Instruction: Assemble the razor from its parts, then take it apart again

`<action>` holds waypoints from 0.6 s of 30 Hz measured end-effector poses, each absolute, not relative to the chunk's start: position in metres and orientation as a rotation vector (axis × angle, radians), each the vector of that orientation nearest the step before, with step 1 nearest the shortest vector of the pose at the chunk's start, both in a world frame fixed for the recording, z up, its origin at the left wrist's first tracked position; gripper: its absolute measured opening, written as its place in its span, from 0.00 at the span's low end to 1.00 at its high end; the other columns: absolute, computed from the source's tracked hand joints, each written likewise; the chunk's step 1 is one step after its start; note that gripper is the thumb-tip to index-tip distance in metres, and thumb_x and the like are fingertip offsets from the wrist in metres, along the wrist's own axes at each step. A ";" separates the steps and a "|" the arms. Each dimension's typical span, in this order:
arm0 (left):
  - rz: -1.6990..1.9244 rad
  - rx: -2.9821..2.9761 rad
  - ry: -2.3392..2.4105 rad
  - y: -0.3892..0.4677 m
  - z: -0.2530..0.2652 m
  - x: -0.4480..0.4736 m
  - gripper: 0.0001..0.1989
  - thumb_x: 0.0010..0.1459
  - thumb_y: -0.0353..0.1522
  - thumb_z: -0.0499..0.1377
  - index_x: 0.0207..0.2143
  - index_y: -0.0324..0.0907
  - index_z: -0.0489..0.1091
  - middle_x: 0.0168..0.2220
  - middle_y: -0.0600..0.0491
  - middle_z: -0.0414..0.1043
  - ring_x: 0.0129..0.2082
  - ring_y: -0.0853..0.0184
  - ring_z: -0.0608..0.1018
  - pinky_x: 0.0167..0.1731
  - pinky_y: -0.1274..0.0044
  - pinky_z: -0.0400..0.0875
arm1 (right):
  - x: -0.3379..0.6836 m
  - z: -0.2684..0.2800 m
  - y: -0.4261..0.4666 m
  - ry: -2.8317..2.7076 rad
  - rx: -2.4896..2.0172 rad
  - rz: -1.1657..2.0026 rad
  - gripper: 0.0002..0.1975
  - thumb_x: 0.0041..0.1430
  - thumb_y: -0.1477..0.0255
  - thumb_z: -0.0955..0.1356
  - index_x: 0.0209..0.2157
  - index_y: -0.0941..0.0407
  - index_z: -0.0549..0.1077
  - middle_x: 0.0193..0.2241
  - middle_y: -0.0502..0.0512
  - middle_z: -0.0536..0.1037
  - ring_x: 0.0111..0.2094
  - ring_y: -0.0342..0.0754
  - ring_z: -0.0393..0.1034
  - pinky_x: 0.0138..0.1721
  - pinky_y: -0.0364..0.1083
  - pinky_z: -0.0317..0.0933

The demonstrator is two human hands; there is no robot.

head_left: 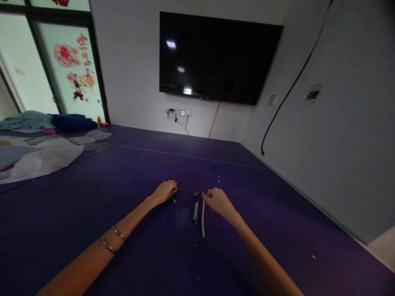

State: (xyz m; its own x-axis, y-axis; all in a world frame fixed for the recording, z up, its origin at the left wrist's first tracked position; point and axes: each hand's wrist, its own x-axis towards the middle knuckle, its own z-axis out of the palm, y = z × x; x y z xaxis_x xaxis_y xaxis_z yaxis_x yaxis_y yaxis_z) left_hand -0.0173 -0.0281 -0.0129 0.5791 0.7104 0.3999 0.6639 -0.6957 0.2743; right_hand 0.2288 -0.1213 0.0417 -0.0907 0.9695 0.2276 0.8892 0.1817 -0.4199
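Observation:
My left hand [166, 191] rests low over the purple surface, fingers closed on a small dark stick-like piece [179, 190] whose tip pokes out to the right. Opposite it, my right hand [219, 200] pinches the upper end of a thin, pale, slightly bent strip [203, 220], which lies pointing towards me. Just left of the strip is a black-and-grey tool with a crosswise head, like a razor [196, 209]; neither hand appears to grip it. Most of the dark piece is hidden by my left fingers.
Small white scraps [219, 179] dot the purple surface [148, 250]. Plastic sheeting [49, 158] and a dark blue cloth [72, 122] lie at the far left. A black cable [286, 92] hangs down the right wall, and a television [219, 57] is mounted ahead.

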 end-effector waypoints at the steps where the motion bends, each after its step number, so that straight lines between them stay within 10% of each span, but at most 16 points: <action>1: 0.738 2.707 1.208 -0.029 -0.012 -0.017 0.09 0.57 0.31 0.52 0.32 0.41 0.72 0.37 0.48 0.73 0.44 0.64 0.72 0.46 0.71 0.64 | 0.234 0.044 -0.120 -1.999 -1.719 0.255 0.17 0.53 0.66 0.62 0.17 0.58 0.73 0.17 0.55 0.73 0.21 0.45 0.68 0.21 0.40 0.50; 18: 0.633 2.013 0.929 -0.066 0.039 0.027 0.11 0.48 0.33 0.56 0.31 0.36 0.74 0.31 0.49 0.77 0.32 0.66 0.76 0.35 0.76 0.68 | 0.256 0.060 -0.125 -2.072 -1.159 0.380 0.11 0.52 0.73 0.65 0.37 0.56 0.75 0.35 0.56 0.77 0.36 0.45 0.70 0.39 0.45 0.61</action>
State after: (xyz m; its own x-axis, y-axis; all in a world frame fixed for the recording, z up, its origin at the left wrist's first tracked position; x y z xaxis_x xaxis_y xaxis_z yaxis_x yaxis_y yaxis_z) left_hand 0.0273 -0.0664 0.0385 0.6028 0.7914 0.1017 0.3842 -0.3996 0.8323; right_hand 0.2555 -0.1246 0.0599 -0.3357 0.8293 0.4467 0.6170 0.5519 -0.5610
